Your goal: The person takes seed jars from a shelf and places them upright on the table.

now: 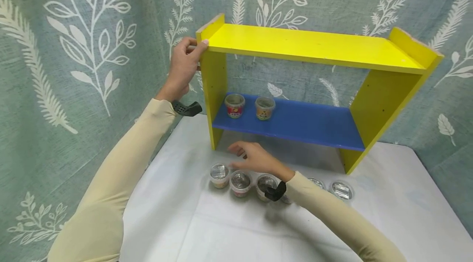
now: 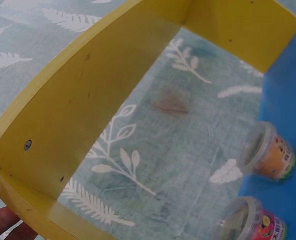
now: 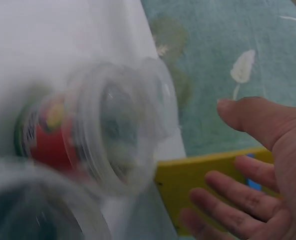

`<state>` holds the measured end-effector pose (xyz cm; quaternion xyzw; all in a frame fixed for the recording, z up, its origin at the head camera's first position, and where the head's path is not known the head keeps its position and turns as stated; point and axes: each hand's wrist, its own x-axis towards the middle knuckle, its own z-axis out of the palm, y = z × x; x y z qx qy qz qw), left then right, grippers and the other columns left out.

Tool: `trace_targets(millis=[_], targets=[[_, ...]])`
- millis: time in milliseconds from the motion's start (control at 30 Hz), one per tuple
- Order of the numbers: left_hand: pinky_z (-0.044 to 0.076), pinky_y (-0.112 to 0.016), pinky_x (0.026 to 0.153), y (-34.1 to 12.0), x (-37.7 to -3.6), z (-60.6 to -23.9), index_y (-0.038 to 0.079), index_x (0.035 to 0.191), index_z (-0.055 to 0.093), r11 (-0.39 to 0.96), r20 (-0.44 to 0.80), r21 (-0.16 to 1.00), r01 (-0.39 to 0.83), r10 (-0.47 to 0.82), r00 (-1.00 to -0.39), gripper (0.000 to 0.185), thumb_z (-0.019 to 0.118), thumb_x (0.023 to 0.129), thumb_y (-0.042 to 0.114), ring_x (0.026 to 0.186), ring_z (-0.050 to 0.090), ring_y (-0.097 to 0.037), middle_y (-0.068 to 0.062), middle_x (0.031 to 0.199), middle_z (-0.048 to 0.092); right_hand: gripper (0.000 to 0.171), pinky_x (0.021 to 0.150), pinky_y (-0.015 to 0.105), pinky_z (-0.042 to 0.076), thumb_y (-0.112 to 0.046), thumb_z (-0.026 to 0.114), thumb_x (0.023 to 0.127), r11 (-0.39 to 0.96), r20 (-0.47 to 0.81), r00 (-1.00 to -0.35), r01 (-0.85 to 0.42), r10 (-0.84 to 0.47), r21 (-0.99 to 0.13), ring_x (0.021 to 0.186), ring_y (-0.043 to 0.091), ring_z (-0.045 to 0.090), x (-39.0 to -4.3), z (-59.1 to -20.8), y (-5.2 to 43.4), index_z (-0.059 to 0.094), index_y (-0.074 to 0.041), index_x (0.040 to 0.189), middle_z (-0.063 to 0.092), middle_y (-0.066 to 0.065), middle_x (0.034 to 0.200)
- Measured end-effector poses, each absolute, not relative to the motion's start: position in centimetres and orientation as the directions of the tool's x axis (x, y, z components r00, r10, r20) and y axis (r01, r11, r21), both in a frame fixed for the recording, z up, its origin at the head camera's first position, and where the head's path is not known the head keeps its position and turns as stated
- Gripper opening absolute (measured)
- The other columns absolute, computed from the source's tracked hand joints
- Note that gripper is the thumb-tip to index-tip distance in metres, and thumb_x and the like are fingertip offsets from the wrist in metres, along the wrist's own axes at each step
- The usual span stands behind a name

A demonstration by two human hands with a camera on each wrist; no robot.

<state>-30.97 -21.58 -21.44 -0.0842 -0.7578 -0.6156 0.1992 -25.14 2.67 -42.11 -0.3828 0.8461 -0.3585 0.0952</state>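
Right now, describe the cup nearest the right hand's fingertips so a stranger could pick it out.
Find the yellow shelf on the white table. In front of it runs a row of small lidded cups; the right hand hovers open above the row's left part. The cup meant is the row's leftmost, the only one with no cup on its left.

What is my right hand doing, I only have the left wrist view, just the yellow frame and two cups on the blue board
Observer: Your right hand is open, hovering over a row of lidded cups on the white table; it holds nothing.
Operator: How many cups are down there?
Observer: At least five show in the head view; your right wrist partly hides one.
Operator: And where is my left hand?
Observer: The left hand grips the top left corner of the yellow shelf.
Operator: Anything on the top board?
Observer: Nothing shows on it; only the blue shelf holds two cups.
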Motion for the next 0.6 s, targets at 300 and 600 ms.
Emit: trace_targets(millis=[300,600], targets=[[0.049,-0.036,0.082,-21.4,-31.0,-21.4,0.016,0.124,0.062,0.228,0.41,0.897,0.379,-0.111,-0.905,0.04,0.064,0.1,0.049,0.101,0.059,-0.021,-0.005,0.116,0.061,0.047,0.087,0.036,0.058,-0.03,0.08,0.093,0.444,0.225,-0.747,-0.579,-0.626,-0.684,0.111,0.028,0.067,-26.4,-39.2,6.2,0.064,-0.012,0.133,0.068,0.005,0.122],[0.049,-0.036,0.081,-21.6,-31.0,-21.5,0.017,0.124,0.062,0.233,0.413,0.895,0.381,-0.11,-0.904,0.04,0.064,0.1,0.049,0.101,0.059,-0.021,-0.005,0.115,0.062,0.051,0.085,0.043,0.056,-0.037,0.077,0.095,0.516,0.276,-0.831,-0.524,-0.482,-0.678,0.105,0.024,0.067,-27.8,-35.8,9.6,0.064,-0.008,0.134,0.07,0.006,0.121]])
